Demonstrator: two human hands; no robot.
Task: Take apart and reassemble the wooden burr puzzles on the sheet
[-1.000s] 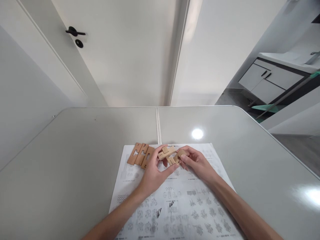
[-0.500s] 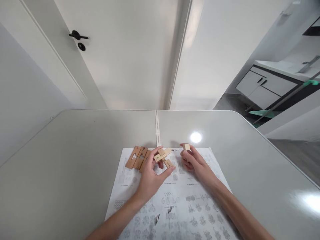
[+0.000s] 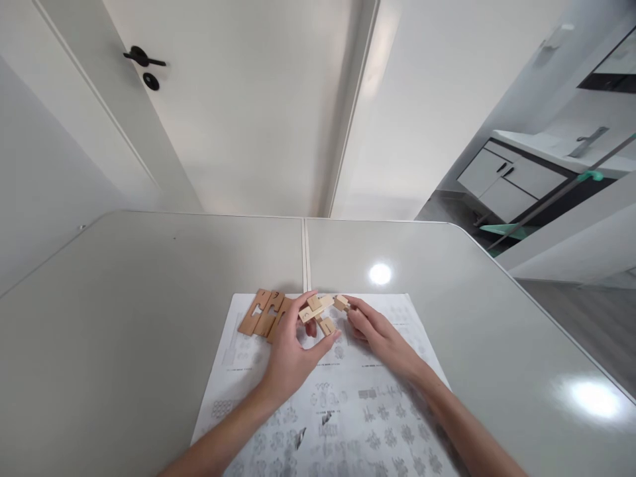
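Observation:
My left hand (image 3: 293, 344) is closed around a cluster of interlocked wooden puzzle pieces (image 3: 317, 310), gripping it between thumb and fingers just above the paper. Dark markings show on some of the pale pieces. My right hand (image 3: 375, 328) pinches a small wooden puzzle piece (image 3: 342, 303) close to the cluster's right end; whether the two touch I cannot tell. Left of my left hand lie several flat brown wooden plates (image 3: 263, 313) with cut-out slots and dark numerals, the rightmost partly hidden behind my fingers.
A large printed sheet (image 3: 318, 368) with rows of small diagrams lies under both hands on the glossy grey table (image 3: 139, 318). A seam (image 3: 305, 252) runs across the tabletop. Beyond stand a white door with a black handle (image 3: 144, 57) and, far right, a sink cabinet (image 3: 511, 172).
My right hand has moved left with its small piece, bringing it close to the cluster. My left hand still holds the cluster. The view has shifted slightly to the right.

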